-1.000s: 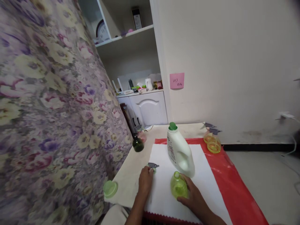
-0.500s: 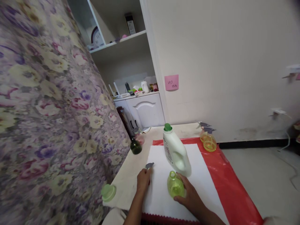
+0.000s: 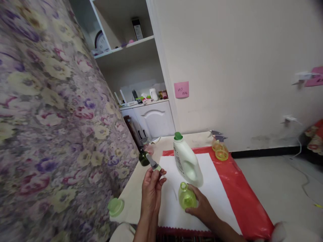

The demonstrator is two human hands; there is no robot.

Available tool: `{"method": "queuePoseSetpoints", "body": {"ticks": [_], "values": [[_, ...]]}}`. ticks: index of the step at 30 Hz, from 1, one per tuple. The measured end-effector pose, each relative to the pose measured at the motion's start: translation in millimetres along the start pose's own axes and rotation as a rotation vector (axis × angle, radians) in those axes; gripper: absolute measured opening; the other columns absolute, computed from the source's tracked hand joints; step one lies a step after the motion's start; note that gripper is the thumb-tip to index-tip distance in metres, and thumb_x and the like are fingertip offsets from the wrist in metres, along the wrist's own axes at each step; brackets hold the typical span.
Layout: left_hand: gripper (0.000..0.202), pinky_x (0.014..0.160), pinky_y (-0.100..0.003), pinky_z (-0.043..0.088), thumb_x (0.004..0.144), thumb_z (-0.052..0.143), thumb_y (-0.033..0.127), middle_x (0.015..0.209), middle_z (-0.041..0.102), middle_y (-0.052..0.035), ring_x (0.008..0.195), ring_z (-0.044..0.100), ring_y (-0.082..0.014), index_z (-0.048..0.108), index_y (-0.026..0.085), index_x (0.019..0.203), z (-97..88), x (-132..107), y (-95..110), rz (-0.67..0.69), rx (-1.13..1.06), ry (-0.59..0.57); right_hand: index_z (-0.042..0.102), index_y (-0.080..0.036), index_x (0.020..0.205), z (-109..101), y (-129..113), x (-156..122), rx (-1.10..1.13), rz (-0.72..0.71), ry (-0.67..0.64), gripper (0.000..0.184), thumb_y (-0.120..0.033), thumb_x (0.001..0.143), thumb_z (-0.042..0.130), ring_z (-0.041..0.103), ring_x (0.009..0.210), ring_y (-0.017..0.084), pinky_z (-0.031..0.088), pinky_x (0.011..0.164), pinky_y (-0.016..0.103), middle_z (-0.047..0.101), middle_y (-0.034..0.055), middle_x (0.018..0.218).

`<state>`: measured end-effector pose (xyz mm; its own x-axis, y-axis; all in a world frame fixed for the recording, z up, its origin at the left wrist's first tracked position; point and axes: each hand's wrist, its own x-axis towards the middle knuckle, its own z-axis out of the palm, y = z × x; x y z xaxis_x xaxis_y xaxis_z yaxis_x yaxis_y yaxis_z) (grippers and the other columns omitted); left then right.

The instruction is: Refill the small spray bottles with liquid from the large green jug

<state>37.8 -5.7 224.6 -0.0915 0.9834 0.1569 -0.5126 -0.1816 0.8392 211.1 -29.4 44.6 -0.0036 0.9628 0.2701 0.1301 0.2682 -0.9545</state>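
Between the fingers of my left hand [image 3: 151, 188] is a grey spray nozzle [image 3: 152, 162], tilted, its thin clear tube [image 3: 175, 192] hanging toward the white sheet. My right hand [image 3: 202, 204] is wrapped around the side of a yellow-green transparent bottle [image 3: 187, 198], which stands upright with its neck uncovered. Just behind that bottle stands a large pale green jug [image 3: 187, 161] with a side handle and a dark green spout at its mouth. A light green cap [image 3: 116, 207] lies at the table's left edge.
Two spray bottles with yellow liquid [image 3: 221, 153] stand at the back right on red plastic [image 3: 234, 181]. A dark green bottle [image 3: 143, 158] and a pinkish spray bottle [image 3: 147, 148] stand back left. A floral curtain [image 3: 63, 134] borders the left side; a wall [image 3: 227, 67] is behind.
My left hand has lifted the spray nozzle from low over the sheet and turned it, so the nozzle tilts up left. My right hand still holds the bottle. The view has shifted slightly.
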Motion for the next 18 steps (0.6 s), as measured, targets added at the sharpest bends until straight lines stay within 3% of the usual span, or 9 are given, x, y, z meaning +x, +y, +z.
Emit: {"method": "queuePoseSetpoints", "body": {"ticks": [3, 6, 12, 18], "values": [[0.025, 0.061, -0.018, 0.056, 0.076, 0.074, 0.026, 0.084, 0.068, 0.0000, 0.078, 0.066, -0.0119, 0.060, 0.021, 0.097, 23.6, -11, 9, 0.080, -0.031, -0.051, 0.046, -0.025, 0.135, -1, -1, -2, -0.013, -0.002, 0.001, 0.085, -0.022, 0.057, 0.080, 0.045, 0.131, 0.030, 0.034, 0.112, 0.045, 0.053, 0.0073, 0.139], [0.024, 0.064, -0.019, 0.056, 0.078, 0.072, 0.025, 0.084, 0.067, -0.0002, 0.079, 0.065, -0.0119, 0.060, 0.020, 0.098, 36.0, -17, 6, 0.102, 0.000, -0.071, 0.045, -0.024, 0.135, -1, -2, -2, -0.028, 0.001, -0.004, 0.086, -0.019, 0.057, 0.080, 0.044, 0.131, 0.030, 0.033, 0.112, 0.045, 0.052, 0.0084, 0.140], [0.024, 0.066, -0.020, 0.055, 0.077, 0.073, 0.025, 0.084, 0.067, 0.0001, 0.081, 0.065, -0.0127, 0.060, 0.021, 0.097, 39.0, -17, -10, 0.101, 0.039, -0.064, 0.045, -0.025, 0.136, -1, -3, -3, -0.021, -0.006, -0.016, 0.087, -0.016, 0.056, 0.079, 0.044, 0.131, 0.030, 0.032, 0.112, 0.047, 0.052, 0.0089, 0.140], [0.028, 0.066, -0.023, 0.054, 0.072, 0.075, 0.029, 0.083, 0.067, -0.0003, 0.080, 0.066, -0.0154, 0.060, 0.021, 0.095, 43.5, -16, -2, 0.119, 0.095, -0.032, 0.045, -0.025, 0.136, -3, -6, -3, -0.008, -0.003, -0.016, 0.087, -0.016, 0.056, 0.079, 0.045, 0.130, 0.030, 0.033, 0.112, 0.047, 0.053, 0.0091, 0.139]]}}
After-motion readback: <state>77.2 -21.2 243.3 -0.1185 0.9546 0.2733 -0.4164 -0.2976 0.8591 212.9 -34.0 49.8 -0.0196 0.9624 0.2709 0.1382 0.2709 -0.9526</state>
